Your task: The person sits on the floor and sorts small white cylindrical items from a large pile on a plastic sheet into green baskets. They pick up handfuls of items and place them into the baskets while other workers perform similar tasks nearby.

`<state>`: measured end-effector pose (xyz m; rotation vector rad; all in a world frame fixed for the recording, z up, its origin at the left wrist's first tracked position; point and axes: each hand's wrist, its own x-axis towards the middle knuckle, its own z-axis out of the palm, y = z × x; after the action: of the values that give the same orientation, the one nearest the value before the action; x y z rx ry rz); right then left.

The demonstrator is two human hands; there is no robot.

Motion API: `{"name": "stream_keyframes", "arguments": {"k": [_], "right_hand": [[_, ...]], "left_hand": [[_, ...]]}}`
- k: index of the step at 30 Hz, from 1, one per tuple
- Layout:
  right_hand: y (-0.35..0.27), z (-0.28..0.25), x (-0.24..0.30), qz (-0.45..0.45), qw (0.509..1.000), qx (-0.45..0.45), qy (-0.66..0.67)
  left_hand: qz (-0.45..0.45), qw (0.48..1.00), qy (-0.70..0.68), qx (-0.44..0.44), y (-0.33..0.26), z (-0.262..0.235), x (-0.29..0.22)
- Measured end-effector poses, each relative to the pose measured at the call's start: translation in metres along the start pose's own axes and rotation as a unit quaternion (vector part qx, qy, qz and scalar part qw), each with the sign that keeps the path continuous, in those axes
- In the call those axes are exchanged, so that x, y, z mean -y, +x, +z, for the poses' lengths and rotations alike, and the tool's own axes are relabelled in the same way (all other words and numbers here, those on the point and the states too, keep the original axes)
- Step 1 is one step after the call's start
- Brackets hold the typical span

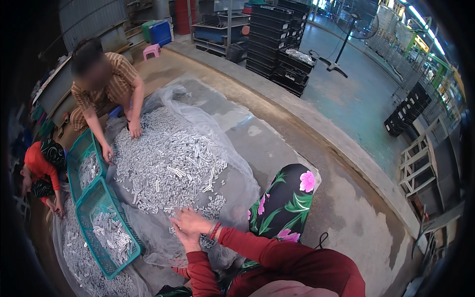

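Observation:
A large heap of small silvery metal pieces (pixel 166 153), some long and tube-like, lies on a sheet of pale netting (pixel 240 173). At the heap's near edge my right hand (pixel 193 221), with a red bead bracelet at the wrist, stretches its fingers over the pieces. Just below it, touching or nearly so, is my left hand (pixel 186 239). Its fingers are partly covered by the right hand, so I cannot see whether it holds a piece. To the left stands a green plastic basket (pixel 136 242) with longer metal pieces in it.
Across the heap, a person in a striped shirt (pixel 121 69) reaches into the pieces near a second green basket (pixel 74 171). Another person in orange (pixel 37 161) works over a second heap (pixel 74 257) at far left. Black crates (pixel 267 39) and a standing fan (pixel 346 44) are beyond the kerb.

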<state>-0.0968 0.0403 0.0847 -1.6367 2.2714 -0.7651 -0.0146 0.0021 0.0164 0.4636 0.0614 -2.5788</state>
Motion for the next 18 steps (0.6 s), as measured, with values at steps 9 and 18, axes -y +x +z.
{"name": "stream_keyframes", "arguments": {"k": [9,18], "right_hand": [[0.025,-0.049,-0.009,-0.017,0.967,-0.098,0.233],[0.023,0.044,-0.29,0.072,0.974,-0.143,-0.16]], "left_hand": [[0.164,0.944,-0.177,0.225,0.001,0.063,-0.147],[0.078,0.995,-0.054,0.032,0.034,0.109,-0.196]]}}
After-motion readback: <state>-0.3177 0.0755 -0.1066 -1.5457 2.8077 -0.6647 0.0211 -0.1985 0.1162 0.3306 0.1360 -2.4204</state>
